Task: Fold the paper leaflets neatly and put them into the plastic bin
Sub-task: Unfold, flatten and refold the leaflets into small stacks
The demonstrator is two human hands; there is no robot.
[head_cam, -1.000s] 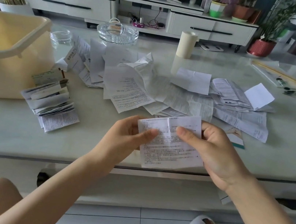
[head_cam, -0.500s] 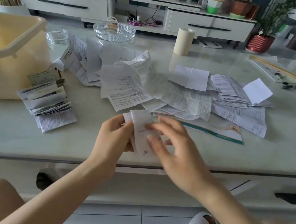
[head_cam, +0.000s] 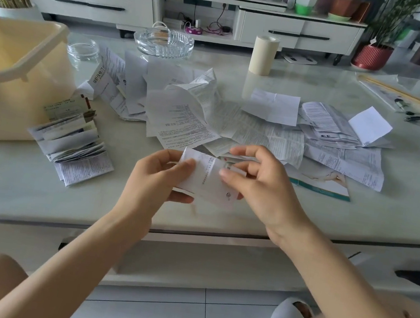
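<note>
Near the centre of the frame, above the front edge of the pale glossy stone-look table (head_cam: 358,219), a small white printed paper leaflet (head_cam: 206,178), already creased into a narrow panel, is being held clear of the tabletop by both hands. The left hand (head_cam: 155,178) is pinching the leaflet's left edge, with the thumb lying on the printed face and the remaining fingers curling behind the sheet. The right hand (head_cam: 262,191) is gripping the right edge between thumb and forefinger, while its other fingers are bending loosely above the paper.

At the left edge of the frame, the cream rectangular plastic bin (head_cam: 21,103) is standing upright on the table with its top open; its contents are not visible. Just right of the bin, a fanned stack of folded leaflets (head_cam: 74,146) is lying on the tabletop, its upper end touching or nearly touching the bin wall. Across the middle of the frame, beyond the hands, a loose spread of unfolded white leaflets (head_cam: 195,118) is overlapping in disorder, and a teal-edged glossy brochure (head_cam: 319,184) is lying at its lower right corner.

Toward the upper centre, a clear ribbed glass ashtray (head_cam: 163,43) and an upright beige paper roll (head_cam: 264,55) are standing behind the papers. A small clear glass jar (head_cam: 83,51) is sitting between the bin and the ashtray.
</note>
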